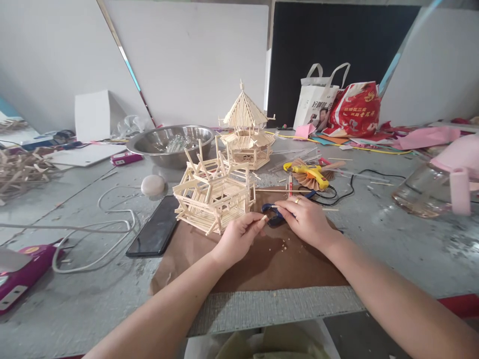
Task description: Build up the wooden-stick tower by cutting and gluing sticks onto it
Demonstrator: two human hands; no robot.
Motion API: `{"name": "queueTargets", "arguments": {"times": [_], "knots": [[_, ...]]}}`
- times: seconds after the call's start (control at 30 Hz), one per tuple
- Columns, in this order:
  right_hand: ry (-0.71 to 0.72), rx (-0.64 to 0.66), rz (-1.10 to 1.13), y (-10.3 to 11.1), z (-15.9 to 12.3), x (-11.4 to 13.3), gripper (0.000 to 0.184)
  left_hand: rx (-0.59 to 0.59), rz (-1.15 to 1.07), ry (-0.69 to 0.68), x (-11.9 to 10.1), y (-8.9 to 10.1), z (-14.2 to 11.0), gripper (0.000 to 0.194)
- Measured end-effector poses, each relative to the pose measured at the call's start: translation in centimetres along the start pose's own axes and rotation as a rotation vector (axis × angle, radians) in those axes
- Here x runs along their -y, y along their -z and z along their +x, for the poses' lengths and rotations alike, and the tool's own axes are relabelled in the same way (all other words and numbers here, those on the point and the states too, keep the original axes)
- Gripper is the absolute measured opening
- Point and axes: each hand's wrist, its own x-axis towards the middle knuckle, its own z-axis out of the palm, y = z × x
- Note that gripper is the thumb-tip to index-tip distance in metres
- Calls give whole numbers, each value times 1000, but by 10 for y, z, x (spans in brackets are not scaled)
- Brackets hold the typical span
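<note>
Currently the left hand (pixel 240 236) pinches a short stick (pixel 265 218) and the right hand (pixel 309 219) grips a thin stick (pixel 274 206), near the stick frame (pixel 196 204), over the brown sheet (pixel 254 274) by the front edge of the counter (pixel 105 294).

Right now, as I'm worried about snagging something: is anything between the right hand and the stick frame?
Yes: the blue tool shows between the right hand and the stick frame, and the left hand is close in front of the frame's near right side.
</note>
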Motion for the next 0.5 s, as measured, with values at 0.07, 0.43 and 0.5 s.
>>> {"name": "queueTargets", "arguments": {"times": [0.07, 0.43, 0.5], "knots": [[15, -2, 13, 0, 0, 0, 24, -1, -71, 39, 1, -1, 0, 24], [-4, -9, 119, 2, -3, 4, 18, -37, -218, 104, 0, -4, -1, 25], [-12, 34, 138, 2, -3, 5, 17, -52, -185, 89, 0, -4, -1, 24]]}}
